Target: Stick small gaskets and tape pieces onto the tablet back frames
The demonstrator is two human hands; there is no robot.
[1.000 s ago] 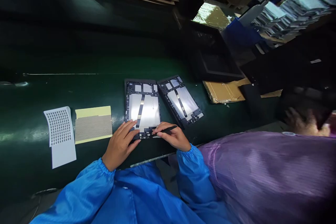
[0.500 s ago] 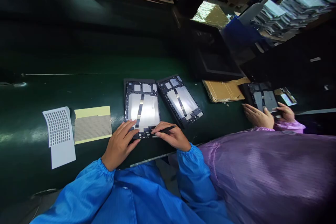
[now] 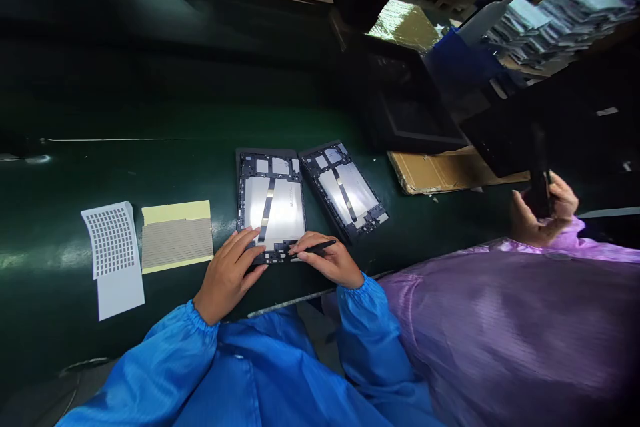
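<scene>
An opened tablet frame (image 3: pixel 271 200) with a silver plate and a dark ribbon strip lies on the green belt in front of me. My left hand (image 3: pixel 229 273) rests open with its fingertips pressing the frame's near left corner. My right hand (image 3: pixel 330 259) pinches a thin black tool (image 3: pixel 320 247) whose tip touches the frame's near edge. A second opened tablet frame (image 3: pixel 345 191) lies tilted just to the right, touching the first.
A white perforated sheet (image 3: pixel 113 247) and a yellow-edged pad (image 3: pixel 177 236) lie to the left. Cardboard (image 3: pixel 440 171) and a black tray (image 3: pixel 415 113) sit to the right. A co-worker in a purple sleeve (image 3: pixel 500 320) holds a dark tablet part (image 3: pixel 539 180) upright in both hands.
My hands and the tool have stayed almost still on the frame. The co-worker's hands lifted a tablet part off the belt and turned it upright.
</scene>
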